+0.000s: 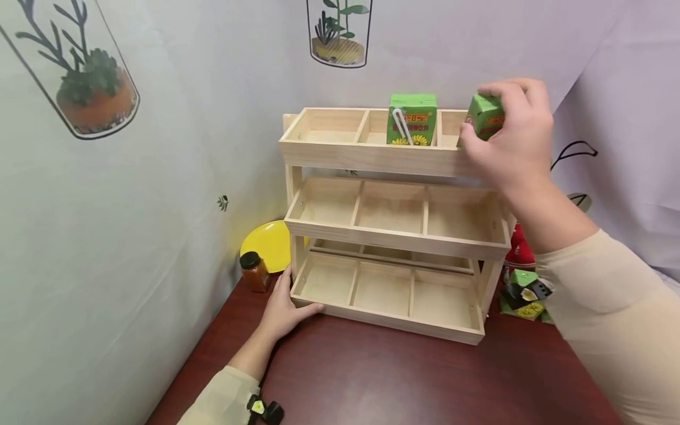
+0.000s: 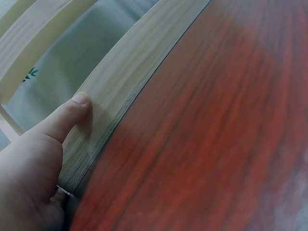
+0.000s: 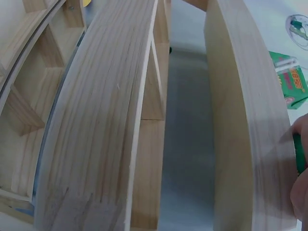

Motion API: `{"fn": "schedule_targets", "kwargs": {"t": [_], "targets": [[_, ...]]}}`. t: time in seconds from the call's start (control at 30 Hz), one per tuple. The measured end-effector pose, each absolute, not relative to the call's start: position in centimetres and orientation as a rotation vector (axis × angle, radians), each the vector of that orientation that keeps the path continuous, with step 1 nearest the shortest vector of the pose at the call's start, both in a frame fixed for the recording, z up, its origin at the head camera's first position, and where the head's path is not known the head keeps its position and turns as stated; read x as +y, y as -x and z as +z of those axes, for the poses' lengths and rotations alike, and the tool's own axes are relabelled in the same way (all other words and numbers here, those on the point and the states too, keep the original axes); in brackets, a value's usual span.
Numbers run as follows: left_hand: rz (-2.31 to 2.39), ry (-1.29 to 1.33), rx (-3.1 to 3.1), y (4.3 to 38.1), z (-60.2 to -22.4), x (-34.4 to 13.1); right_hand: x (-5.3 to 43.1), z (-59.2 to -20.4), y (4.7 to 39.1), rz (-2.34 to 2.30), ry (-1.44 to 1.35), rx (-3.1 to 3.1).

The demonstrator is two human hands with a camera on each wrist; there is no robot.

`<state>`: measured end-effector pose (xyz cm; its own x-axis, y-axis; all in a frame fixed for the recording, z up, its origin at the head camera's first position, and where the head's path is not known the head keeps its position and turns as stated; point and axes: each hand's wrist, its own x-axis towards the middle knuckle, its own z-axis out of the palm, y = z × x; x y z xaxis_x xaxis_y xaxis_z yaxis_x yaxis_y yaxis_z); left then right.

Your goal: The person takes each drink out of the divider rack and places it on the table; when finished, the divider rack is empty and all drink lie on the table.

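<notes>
A three-tier wooden rack (image 1: 366,154), each tier split into three compartments, stands on the dark red table. At the top tier's right compartment my right hand (image 1: 514,133) grips a green drink carton (image 1: 480,113) between thumb and fingers, its lower end behind the front board. Another green drink carton (image 1: 419,121), with a white straw on its front, stands upright in the top middle compartment. My left hand (image 1: 278,311) holds the rack's bottom left corner; in the left wrist view its thumb (image 2: 72,110) presses on the front board (image 2: 115,91).
Left of the rack are a yellow plate (image 1: 268,245) and a dark-lidded jar (image 1: 255,273) of reddish-brown contents. More green cartons (image 1: 523,307) and a red item (image 1: 520,248) sit at its right, partly hidden by my right arm. Printed fabric (image 1: 202,147) hangs behind.
</notes>
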<state>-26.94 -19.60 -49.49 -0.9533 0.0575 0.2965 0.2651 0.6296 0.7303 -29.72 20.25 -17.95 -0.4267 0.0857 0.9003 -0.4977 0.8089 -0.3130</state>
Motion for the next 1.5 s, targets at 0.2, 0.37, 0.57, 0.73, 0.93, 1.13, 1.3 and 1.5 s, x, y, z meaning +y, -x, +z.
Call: {"fn": "schedule_targets", "kwargs": {"t": [0.2,0.37,0.57,0.73,0.93,1.13,1.3,1.5], "targets": [[-1.247,0.266,-2.599,27.0,-49.4,-19.1,20.5,-17.1,28.6,0.734,-0.369,-1.614],[-1.239,0.263,-2.599,26.9,-49.4,-19.4,19.5,-15.1,26.0,0.858,-0.391,-1.42],[-1.246,0.271,-2.598,26.8,-49.4,-19.5,19.9,-15.2,22.7,0.913,-0.388,-1.365],[-1.254,0.271,-2.597,26.8,-49.5,-19.5,21.4,-18.1,19.8,0.902,-0.381,-1.48],[-1.245,0.297,-2.584,26.8,-49.5,-19.5,23.7,-23.1,16.9,0.848,-0.35,-1.677],[-1.266,0.273,-2.588,26.9,-49.6,-19.7,26.9,-28.0,16.5,0.729,-0.331,-1.841],[-1.266,0.272,-2.599,26.8,-49.7,-19.8,29.1,-32.0,15.9,0.707,-0.265,-2.033],[-1.268,0.281,-2.602,27.0,-49.7,-19.6,30.5,-36.9,16.2,0.709,-0.142,-2.216]]}}
